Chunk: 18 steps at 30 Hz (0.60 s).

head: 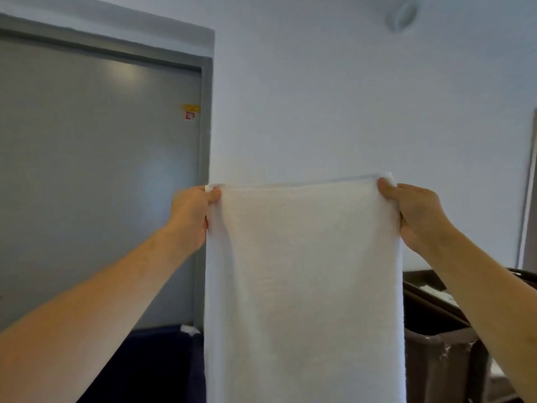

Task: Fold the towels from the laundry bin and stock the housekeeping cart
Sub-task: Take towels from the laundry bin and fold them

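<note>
I hold the plain white terry towel (302, 286) up before me by its top edge, its long axis hanging straight down from my grip. My left hand (191, 216) pinches one upper corner, my right hand (412, 210) the other, level and equally near, both closed tight on cloth.

One head-worn camera faces forward, close behind a raised towel (303, 271), towards wall (334, 97) and door (96, 170)

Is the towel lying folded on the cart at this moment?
No: the towel hangs unfolded in the air, its top corners pinched by the left hand and right hand.
</note>
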Motion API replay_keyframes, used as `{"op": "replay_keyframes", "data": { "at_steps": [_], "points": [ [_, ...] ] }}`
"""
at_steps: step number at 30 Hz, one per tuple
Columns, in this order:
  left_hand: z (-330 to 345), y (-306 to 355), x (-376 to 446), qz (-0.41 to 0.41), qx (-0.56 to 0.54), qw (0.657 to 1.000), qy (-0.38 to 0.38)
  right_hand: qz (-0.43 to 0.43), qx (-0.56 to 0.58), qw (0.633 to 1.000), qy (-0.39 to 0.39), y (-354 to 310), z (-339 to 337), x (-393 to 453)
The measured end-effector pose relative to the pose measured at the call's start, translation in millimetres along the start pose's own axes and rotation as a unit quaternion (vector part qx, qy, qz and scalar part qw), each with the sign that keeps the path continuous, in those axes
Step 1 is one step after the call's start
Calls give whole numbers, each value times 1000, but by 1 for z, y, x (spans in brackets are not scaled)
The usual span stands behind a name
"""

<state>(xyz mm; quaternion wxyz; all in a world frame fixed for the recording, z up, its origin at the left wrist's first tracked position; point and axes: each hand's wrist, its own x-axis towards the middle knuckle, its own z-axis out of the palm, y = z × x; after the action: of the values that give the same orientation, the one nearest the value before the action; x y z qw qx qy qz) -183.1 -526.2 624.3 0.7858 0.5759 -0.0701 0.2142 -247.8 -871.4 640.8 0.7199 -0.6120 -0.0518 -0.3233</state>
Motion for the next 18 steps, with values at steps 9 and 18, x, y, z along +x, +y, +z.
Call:
{"op": "replay_keyframes", "data": {
  "at_steps": [9, 18],
  "points": [
    [43, -90, 80, -61, 41, 997, -15, 49, -44, 998, 14, 73, -19, 87],
    [69, -159, 199, -77, 61, 995, 31, 63, -60, 996, -20, 169, 30, 226]
  ]
}}
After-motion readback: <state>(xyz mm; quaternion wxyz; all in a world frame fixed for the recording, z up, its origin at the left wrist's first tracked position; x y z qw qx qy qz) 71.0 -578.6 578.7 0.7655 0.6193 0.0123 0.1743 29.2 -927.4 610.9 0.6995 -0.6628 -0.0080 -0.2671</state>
